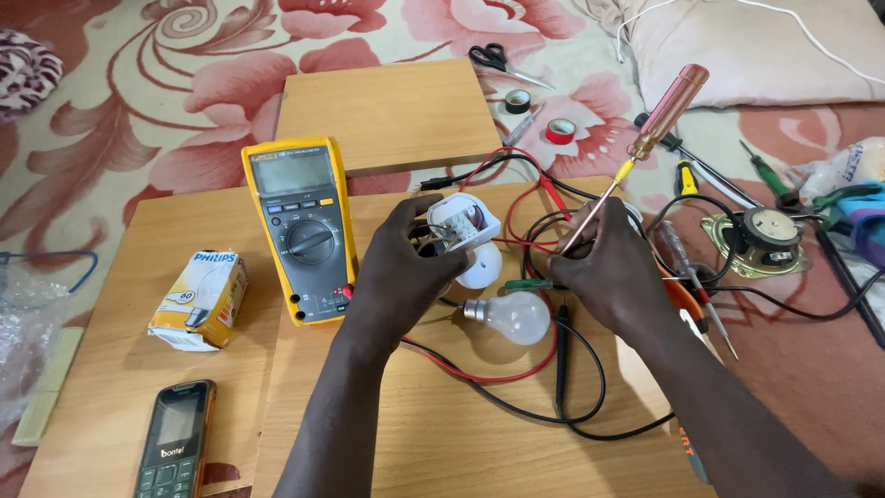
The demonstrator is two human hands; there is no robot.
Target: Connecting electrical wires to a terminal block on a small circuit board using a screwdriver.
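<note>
Head view, near to far: a frosted glass bulb [513, 316] lies on the smooth wooden board [442, 433]. At its 11 o'clock, left hand [403, 267] clamps a white plastic lamp holder [466, 232]; right hand [608, 267] pinches an amber-handled screwdriver [645, 138]. Yellow multimeter [301, 231] sits at 9 o'clock.

Matt wood boards [461, 433]; frosted glass bulb [518, 317]; glossy translucent plastic screwdriver handle [673, 106]; yellow plastic multimeter [302, 226].

The floor is covered by a carpet [138, 83] patterned with large red and pink flowers on cream. Three low wooden boards serve as benches: one [387, 111] at the back, one [101, 369] at left, one [461, 424] in the middle. A beige cushion [765, 55] is seen top right. Even light falls throughout.
</note>
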